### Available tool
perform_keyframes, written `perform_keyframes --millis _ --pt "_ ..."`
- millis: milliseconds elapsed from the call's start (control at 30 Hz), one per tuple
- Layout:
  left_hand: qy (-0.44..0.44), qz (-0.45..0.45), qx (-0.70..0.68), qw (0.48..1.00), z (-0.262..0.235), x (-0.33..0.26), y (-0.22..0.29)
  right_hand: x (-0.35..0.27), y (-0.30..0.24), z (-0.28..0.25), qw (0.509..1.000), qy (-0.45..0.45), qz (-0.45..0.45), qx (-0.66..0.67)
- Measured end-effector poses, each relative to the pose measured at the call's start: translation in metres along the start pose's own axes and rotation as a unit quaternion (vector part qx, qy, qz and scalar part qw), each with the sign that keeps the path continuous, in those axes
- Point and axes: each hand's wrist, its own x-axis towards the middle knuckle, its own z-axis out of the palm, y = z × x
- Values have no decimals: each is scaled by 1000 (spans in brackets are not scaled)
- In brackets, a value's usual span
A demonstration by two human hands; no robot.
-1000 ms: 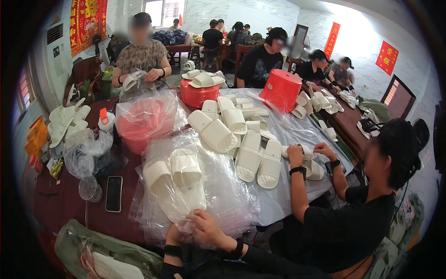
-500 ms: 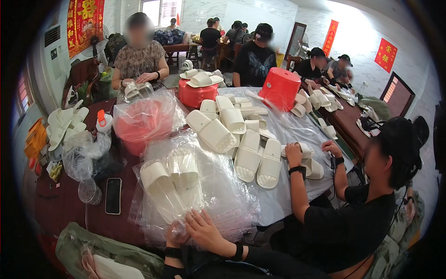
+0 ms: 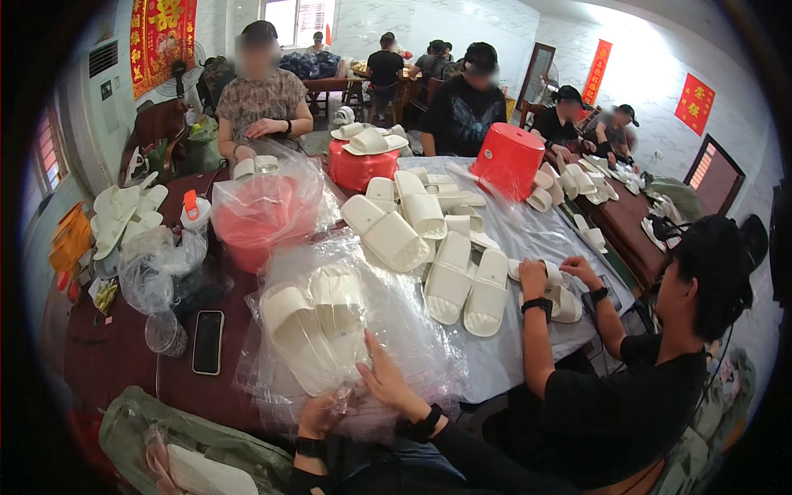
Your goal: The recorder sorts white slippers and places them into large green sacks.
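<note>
A pair of cream slide slippers (image 3: 312, 330) lies inside a clear plastic bag (image 3: 272, 272) in front of me, on top of a stack of flat clear bags (image 3: 412, 346). Fingers curled, my left hand (image 3: 320, 415) pinches the bag's near end, where the plastic bunches up. My right hand (image 3: 393, 384) is open beside the bagged pair, its fingers stretched out along the right slipper's heel. A heap of loose cream slippers (image 3: 462, 280) lies beyond, to the right.
A red bucket (image 3: 272, 239) lined with plastic and a phone (image 3: 208, 342) are to the left. Another red bucket (image 3: 509, 161) stands upside down at the far side. A co-worker's hands (image 3: 535, 280) handle slippers at the right; another co-worker (image 3: 264, 115) sits across.
My right hand has moved from beside my left hand, up and right along the slippers, fingers spreading. The view has shifted slightly. The co-worker on the right has brought both hands closer together.
</note>
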Motion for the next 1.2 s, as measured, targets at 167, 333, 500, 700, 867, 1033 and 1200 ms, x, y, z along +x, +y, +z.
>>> perform_keyframes --millis 167,333,500,700,867,1033,1200 --pt "-16 41 25 999 38 -12 17 -6 17 8 998 60 5 19" --pt "-52 124 8 991 68 -26 31 -4 22 2 987 -14 -10 -162" --pt "65 151 123 979 60 -55 20 -4 -4 11 937 -126 7 -325" --pt "84 153 113 978 107 -56 22 -32 89 17 979 19 142 143" --pt "51 274 244 929 123 -50 29 -29 182 -10 987 40 81 134" --pt "193 313 224 903 104 -70 25 -9 22 16 954 -29 -77 -288" --pt "267 287 86 916 89 -101 38 -6 5 15 911 -31 -69 -405"
